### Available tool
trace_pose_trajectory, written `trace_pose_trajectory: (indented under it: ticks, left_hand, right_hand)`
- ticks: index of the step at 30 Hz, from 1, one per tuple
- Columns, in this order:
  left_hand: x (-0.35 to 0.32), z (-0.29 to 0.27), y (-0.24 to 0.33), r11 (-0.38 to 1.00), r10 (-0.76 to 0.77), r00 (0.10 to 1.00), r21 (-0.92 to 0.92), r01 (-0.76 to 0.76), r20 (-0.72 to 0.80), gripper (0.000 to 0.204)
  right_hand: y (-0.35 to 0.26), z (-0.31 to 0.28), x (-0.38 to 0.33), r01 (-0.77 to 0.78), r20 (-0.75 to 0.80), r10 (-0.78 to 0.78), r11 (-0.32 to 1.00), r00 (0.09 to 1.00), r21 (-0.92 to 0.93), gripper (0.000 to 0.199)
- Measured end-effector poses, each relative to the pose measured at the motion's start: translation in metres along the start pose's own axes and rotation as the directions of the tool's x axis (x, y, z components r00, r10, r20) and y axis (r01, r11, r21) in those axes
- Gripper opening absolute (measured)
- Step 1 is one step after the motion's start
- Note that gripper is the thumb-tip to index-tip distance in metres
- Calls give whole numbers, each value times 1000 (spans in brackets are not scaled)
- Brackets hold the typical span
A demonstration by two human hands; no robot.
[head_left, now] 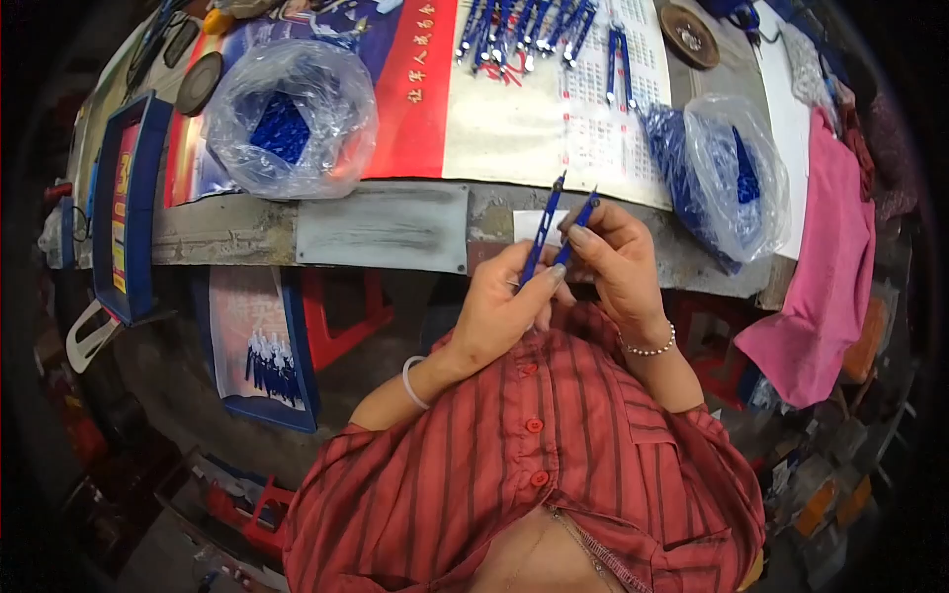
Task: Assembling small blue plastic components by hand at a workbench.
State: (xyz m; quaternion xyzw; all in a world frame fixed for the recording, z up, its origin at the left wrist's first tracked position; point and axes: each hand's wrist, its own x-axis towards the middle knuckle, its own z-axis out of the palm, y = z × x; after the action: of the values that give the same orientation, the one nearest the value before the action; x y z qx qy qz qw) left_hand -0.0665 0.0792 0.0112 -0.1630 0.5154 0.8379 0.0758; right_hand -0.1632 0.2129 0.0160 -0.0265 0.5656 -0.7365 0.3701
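Observation:
A blue drawing compass [544,235] is held between my hands at the table's front edge, its two legs slightly apart with tips pointing away from me. My left hand [499,304] is closed around its near end, thumb on a leg. With thumb and fingers, my right hand [625,265] pinches the right leg near its tip. The near end is hidden in my fingers. Beyond lie a pile of blue and silver compasses [529,28] and one single compass [619,67] with legs parted.
Clear plastic bags of blue parts stand left [331,89] and right [697,168] on the poster-covered table. Round brown dishes [201,83] [689,38] sit farther back. A pink cloth [816,287] hangs at the right edge. A blue tray [304,366] and red stool [346,326] are below.

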Motion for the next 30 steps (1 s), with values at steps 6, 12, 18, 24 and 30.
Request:
trace_pose_trajectory:
  ticks: [6,12,18,24,30]
  left_hand:
    - [-2,-25,5,758,-243,893,-500,418,378,46]
    - [-33,-68,0,758,34,963,-635,150,268,31]
    - [-62,-97,7,869,20,1000,-494,-9,17,25]
    - [-68,-98,9,943,6,992,-330,-49,-130,19]
    - [-65,-106,4,939,0,991,-339,-47,-136,17]
  right_hand:
    - [-17,13,12,17,305,-33,998,952,55,11]
    - [-58,55,84,296,581,-101,922,808,-251,19]
    - [-52,178,171,808,816,-217,412,536,-421,14]
    - [6,230,226,789,808,-65,-179,586,-587,11]
    - [7,238,228,801,817,-69,-166,573,-576,13]
